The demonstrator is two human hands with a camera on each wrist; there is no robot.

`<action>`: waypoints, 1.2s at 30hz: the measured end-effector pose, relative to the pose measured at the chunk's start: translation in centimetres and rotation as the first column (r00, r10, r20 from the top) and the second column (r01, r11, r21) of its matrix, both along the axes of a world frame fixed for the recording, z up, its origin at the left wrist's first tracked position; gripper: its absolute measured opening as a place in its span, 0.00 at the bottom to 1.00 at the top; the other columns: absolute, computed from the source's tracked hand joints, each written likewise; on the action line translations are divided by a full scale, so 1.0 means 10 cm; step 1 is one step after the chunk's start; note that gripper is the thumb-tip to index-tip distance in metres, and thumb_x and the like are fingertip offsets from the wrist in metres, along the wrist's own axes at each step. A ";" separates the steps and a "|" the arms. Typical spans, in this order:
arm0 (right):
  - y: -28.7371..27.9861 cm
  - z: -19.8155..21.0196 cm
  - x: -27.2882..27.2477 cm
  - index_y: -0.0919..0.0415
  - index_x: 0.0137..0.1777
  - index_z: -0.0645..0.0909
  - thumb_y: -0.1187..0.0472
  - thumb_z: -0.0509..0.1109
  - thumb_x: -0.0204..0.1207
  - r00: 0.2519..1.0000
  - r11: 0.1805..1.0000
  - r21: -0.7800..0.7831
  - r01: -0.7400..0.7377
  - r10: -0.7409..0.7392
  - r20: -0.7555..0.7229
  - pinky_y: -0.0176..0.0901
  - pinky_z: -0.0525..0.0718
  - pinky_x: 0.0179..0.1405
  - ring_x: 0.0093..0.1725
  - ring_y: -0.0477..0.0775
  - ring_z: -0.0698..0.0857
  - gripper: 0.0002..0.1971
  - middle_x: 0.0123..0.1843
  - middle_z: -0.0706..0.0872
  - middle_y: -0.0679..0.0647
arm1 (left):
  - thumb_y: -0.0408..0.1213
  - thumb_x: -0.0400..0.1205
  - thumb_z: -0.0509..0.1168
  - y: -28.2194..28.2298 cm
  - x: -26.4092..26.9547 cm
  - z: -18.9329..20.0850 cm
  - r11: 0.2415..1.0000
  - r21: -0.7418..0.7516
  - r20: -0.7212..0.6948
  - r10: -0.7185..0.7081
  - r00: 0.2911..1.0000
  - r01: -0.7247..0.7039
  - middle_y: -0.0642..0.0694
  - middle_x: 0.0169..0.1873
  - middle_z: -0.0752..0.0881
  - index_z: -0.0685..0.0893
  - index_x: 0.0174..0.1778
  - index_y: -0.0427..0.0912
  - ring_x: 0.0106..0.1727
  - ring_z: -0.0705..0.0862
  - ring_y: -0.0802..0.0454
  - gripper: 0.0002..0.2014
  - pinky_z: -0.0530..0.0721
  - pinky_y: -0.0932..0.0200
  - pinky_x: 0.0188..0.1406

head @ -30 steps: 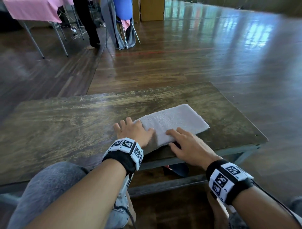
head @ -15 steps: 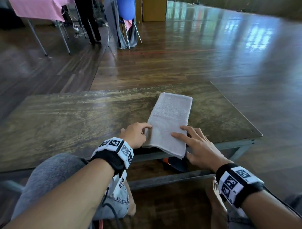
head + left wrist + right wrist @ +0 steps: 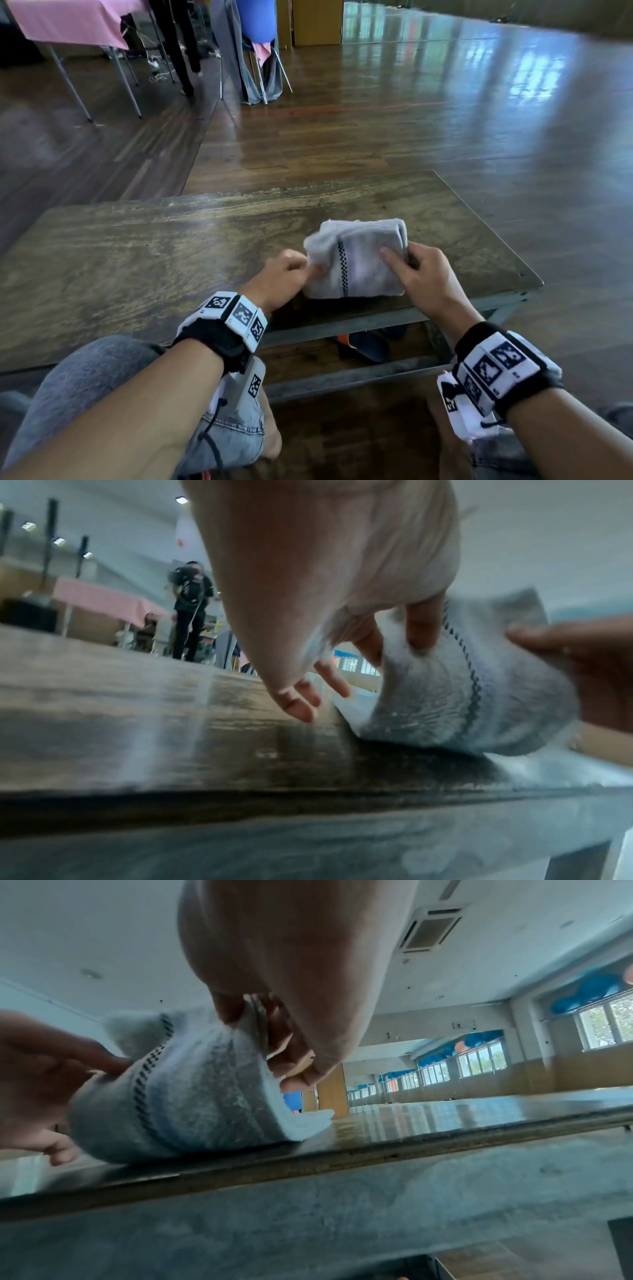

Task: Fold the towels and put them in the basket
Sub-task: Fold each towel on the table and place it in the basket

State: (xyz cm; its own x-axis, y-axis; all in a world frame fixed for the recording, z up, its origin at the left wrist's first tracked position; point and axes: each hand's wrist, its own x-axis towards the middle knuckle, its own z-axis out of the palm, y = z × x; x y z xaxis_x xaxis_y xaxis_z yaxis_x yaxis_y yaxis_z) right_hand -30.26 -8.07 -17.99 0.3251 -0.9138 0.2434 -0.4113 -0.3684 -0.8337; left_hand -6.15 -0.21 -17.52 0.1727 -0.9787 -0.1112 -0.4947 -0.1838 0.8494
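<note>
Lifting the towel (image 3: 356,262) off the table (image 3: 137,260), half raised now rather than lying flat as a moment ago, at 1 o'clock near the front edge. Pinching its sides: left hand (image 3: 281,277) and right hand (image 3: 423,274), fingers curled around cloth.

Fuzzy terry-cloth towel (image 3: 356,263); worn matt wooden table (image 3: 137,260); glossy floor (image 3: 445,120)

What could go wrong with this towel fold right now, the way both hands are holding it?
1. The left hand pinches only a corner of the towel, so that side may slip and sag.
2. The towel sits close to the table's near edge and could slide off.
3. No basket is in view, so the carry might loosen the fold.
</note>
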 end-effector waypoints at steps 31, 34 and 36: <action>-0.67 -0.25 0.37 0.56 0.58 0.72 0.36 0.63 0.79 0.799 0.938 -0.059 0.341 -0.322 -0.508 0.53 0.78 0.40 0.51 0.65 0.85 0.23 0.51 0.83 0.56 | 0.57 0.88 0.49 -0.79 -0.23 -0.29 0.949 0.061 0.579 0.218 0.785 -0.309 0.40 0.44 0.87 0.80 0.44 0.41 0.47 0.86 0.37 0.24 0.84 0.45 0.46; -0.66 -0.23 0.36 0.46 0.77 0.66 0.46 0.63 0.84 0.837 0.979 -0.160 0.130 -0.195 -0.512 0.55 0.80 0.51 0.71 0.60 0.74 0.22 0.76 0.74 0.48 | 0.59 0.86 0.53 -0.79 -0.19 -0.27 0.946 0.118 0.518 0.200 0.832 -0.302 0.40 0.47 0.88 0.82 0.50 0.41 0.48 0.86 0.38 0.24 0.85 0.45 0.48; -0.67 -0.20 0.33 0.44 0.77 0.70 0.49 0.58 0.87 0.807 0.987 -0.152 0.045 -0.125 -0.576 0.56 0.79 0.58 0.74 0.56 0.69 0.19 0.79 0.72 0.43 | 0.60 0.82 0.58 -0.80 -0.17 -0.19 0.930 0.199 0.442 0.196 0.875 -0.309 0.42 0.48 0.88 0.85 0.53 0.40 0.47 0.87 0.41 0.25 0.82 0.52 0.42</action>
